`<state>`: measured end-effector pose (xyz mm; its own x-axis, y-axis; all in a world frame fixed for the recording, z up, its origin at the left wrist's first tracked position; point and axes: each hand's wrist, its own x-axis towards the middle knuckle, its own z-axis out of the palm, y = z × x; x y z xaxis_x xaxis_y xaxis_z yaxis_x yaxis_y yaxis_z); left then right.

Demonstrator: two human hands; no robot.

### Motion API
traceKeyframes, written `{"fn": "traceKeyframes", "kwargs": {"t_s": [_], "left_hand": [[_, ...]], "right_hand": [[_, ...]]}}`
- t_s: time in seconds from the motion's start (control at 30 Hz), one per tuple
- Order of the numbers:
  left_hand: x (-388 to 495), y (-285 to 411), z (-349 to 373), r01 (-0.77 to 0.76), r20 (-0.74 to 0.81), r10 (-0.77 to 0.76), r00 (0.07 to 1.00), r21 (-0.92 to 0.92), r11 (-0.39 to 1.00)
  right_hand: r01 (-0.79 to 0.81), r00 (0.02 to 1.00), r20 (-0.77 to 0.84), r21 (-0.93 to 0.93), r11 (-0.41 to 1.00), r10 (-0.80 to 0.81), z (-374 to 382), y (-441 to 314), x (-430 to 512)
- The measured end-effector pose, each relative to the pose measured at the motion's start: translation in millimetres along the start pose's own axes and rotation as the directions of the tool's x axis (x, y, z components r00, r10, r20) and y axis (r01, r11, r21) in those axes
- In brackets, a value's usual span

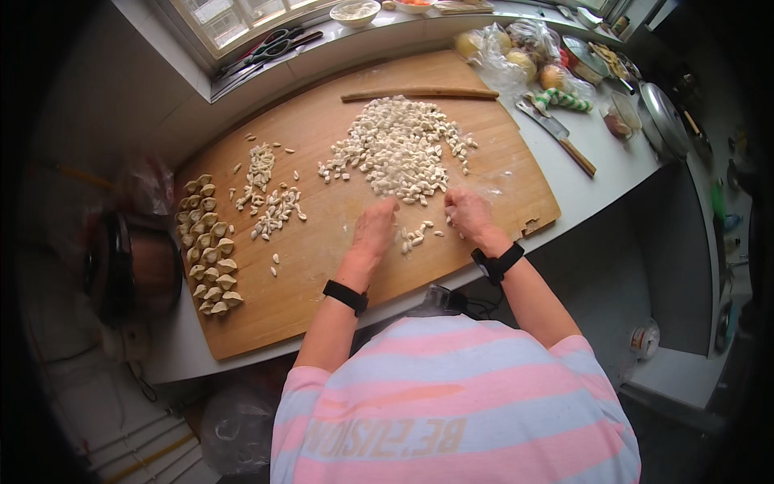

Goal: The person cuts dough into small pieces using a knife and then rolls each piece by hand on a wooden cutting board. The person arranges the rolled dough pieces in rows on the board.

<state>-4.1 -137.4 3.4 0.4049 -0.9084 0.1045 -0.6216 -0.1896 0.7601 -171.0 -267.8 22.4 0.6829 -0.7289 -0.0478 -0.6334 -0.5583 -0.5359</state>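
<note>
Both my hands rest low over a large wooden board [326, 242], just below a heap of small floured dough pieces [399, 145]. My left hand [377, 224] is curled with the fingers turned down; what lies under them is hidden. My right hand [467, 210] is curled at the heap's lower right, with small dough pieces by its fingers; whether it grips one cannot be told. Between the hands lie several shaped dough pieces [417, 235]. A looser group of shaped pieces [278, 209] is further left, and rows of folded dumplings [208, 242] line the board's left edge.
A wooden rolling pin [420, 93] lies behind the heap. A cleaver [559, 138] is on the white counter at right, near bagged fruit [520, 60] and a metal lid [662, 118]. Scissors [278, 45] and a bowl [355, 13] stand on the sill. A dark cooker [145, 260] is at left.
</note>
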Motion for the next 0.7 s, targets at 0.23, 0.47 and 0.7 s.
{"fn": "traceKeyframes", "kwargs": {"t_s": [0.23,0.47,0.7], "left_hand": [[14.7,24.7,11.7,-0.176,0.005,0.180,0.984,0.237,0.955],[11.6,26.3,5.9,-0.072,-0.060,0.077,0.995,0.084,0.994],[18.0,29.0,14.7,-0.082,-0.039,0.092,0.995,0.204,0.976]], "right_hand": [[-0.124,0.992,-0.018,0.023,0.992,0.124,-12.3,16.4,5.2],[-0.186,0.963,-0.204,-0.020,0.982,0.178,-16.4,25.1,-3.4],[0.064,0.998,-0.015,0.163,0.985,-0.062,-8.6,21.1,7.6]]}}
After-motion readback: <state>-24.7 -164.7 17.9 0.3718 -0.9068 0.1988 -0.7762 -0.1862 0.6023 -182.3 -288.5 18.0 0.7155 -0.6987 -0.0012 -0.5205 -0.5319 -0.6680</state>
